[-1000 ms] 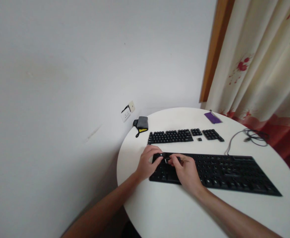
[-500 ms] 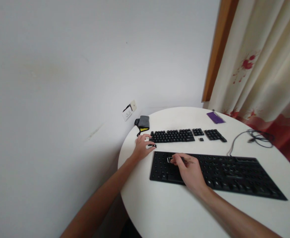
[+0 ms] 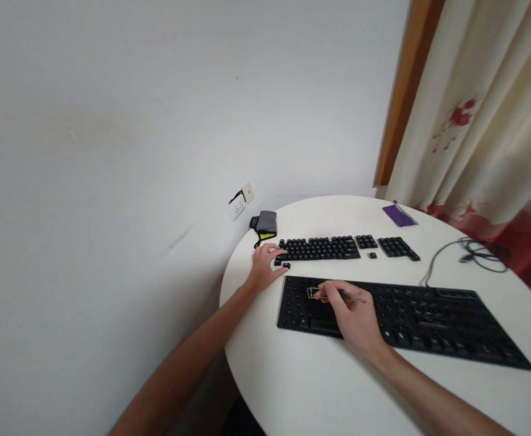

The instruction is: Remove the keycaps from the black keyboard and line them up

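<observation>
A black keyboard (image 3: pixel 428 318) lies across the white round table (image 3: pixel 319 375). My right hand (image 3: pixel 353 315) rests on its left part, fingers pinched on a small wire keycap puller (image 3: pixel 313 292) whose loop sits over the keys. Behind the keyboard, removed black keycaps (image 3: pixel 319 248) lie in neat rows. My left hand (image 3: pixel 265 265) lies at the left end of those rows, fingers loosely apart. A single black keycap (image 3: pixel 286 265) sits on the table just off its fingertips.
More keycap groups (image 3: pixel 396 247) and one loose cap (image 3: pixel 372 255) lie further right. A grey and yellow pouch (image 3: pixel 265 224) sits by the wall socket (image 3: pixel 240 201). A purple card (image 3: pixel 399 215) and the coiled cable (image 3: pixel 478 251) lie at the back right, near the curtain (image 3: pixel 483 121).
My left hand left the keyboard, carried a keycap back to the left end of the laid-out rows and set it down. My right hand stayed on the keyboard with the puller.
</observation>
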Tool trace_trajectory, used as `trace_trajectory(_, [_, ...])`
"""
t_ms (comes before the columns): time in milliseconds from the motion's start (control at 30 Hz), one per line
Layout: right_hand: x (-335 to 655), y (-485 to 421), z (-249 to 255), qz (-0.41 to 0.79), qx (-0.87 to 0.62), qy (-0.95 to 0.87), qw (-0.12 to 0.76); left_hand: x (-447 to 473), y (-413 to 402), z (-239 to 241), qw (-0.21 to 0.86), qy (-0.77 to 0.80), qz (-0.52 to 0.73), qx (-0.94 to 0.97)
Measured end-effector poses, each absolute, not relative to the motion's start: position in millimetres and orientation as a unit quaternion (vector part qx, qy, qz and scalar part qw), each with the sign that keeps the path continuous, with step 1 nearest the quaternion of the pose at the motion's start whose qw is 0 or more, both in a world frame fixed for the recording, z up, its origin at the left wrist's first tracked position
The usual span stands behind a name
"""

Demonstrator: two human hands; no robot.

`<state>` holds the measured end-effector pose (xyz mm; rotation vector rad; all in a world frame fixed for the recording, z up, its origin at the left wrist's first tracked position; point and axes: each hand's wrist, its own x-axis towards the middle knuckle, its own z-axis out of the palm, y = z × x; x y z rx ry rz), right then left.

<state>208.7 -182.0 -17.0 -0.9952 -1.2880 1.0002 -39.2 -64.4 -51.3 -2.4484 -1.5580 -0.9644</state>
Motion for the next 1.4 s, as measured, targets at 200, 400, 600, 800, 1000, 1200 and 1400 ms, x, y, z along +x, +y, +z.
trace_trajectory(200, [208, -182, -16, 0.425, -0.426, -0.552, 0.577, -36, -62, -52, 0.035, -0.503, -0.308, -0.807])
trace_trajectory(400, [209, -183, -15, 0.424, -0.430, -0.558, 0.569, -37, -58, -54, 0.031, -0.512, -0.317, -0.798])
trace_trajectory(600, [210, -183, -15, 0.420, -0.428, -0.566, 0.566, -38, -58, -53, 0.033, -0.531, -0.313, -0.787])
trace_trajectory(800, [212, -181, -11, 0.427, -0.423, -0.567, 0.563, -37, -56, -55, 0.041, -0.544, -0.315, -0.776])
trace_trajectory(1000, [216, -179, -10, 0.420, -0.424, -0.571, 0.564, -39, -56, -58, 0.035, -0.553, -0.317, -0.770])
trace_trajectory(1200, [217, -177, -10, 0.436, -0.424, -0.582, 0.540, -39, -53, -57, 0.030, -0.558, -0.318, -0.766])
trace_trajectory(1400, [219, -176, -4, 0.381, -0.452, -0.631, 0.503, -34, -63, -45, 0.017, -0.499, -0.363, -0.786])
